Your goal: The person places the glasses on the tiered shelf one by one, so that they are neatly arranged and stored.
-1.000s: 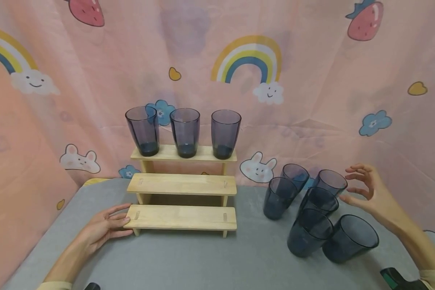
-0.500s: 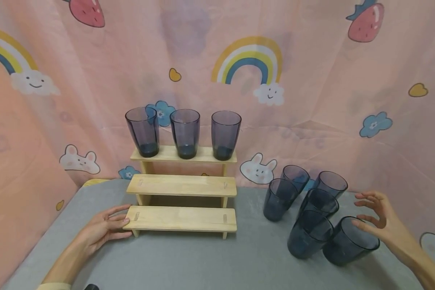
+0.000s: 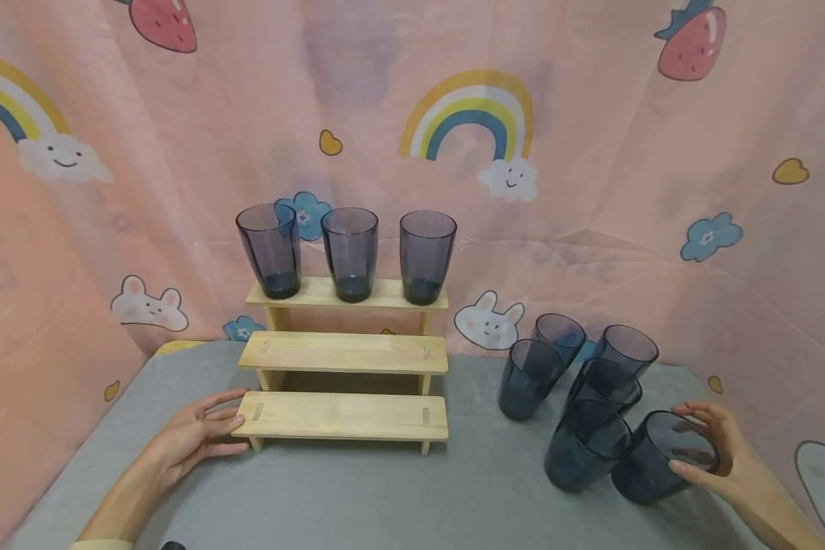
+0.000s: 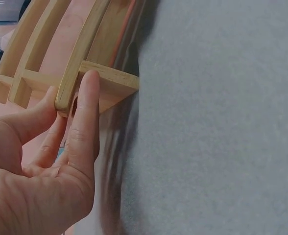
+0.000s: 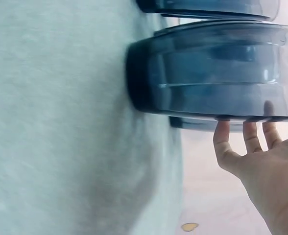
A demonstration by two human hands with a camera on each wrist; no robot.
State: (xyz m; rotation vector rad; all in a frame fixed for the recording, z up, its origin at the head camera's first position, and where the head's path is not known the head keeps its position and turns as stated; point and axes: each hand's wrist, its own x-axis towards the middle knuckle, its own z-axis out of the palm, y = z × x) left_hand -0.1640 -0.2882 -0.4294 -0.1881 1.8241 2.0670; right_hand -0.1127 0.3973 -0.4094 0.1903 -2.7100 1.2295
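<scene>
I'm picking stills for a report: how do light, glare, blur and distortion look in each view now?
Head: fairly even light, mostly sharp, soft shadow under the rack; left wrist: dimmer, the rack's edges looking bowed, perhaps lens distortion; right wrist: brighter, backdrop washed out, small highlights on the glass, table soft and blurry.
</scene>
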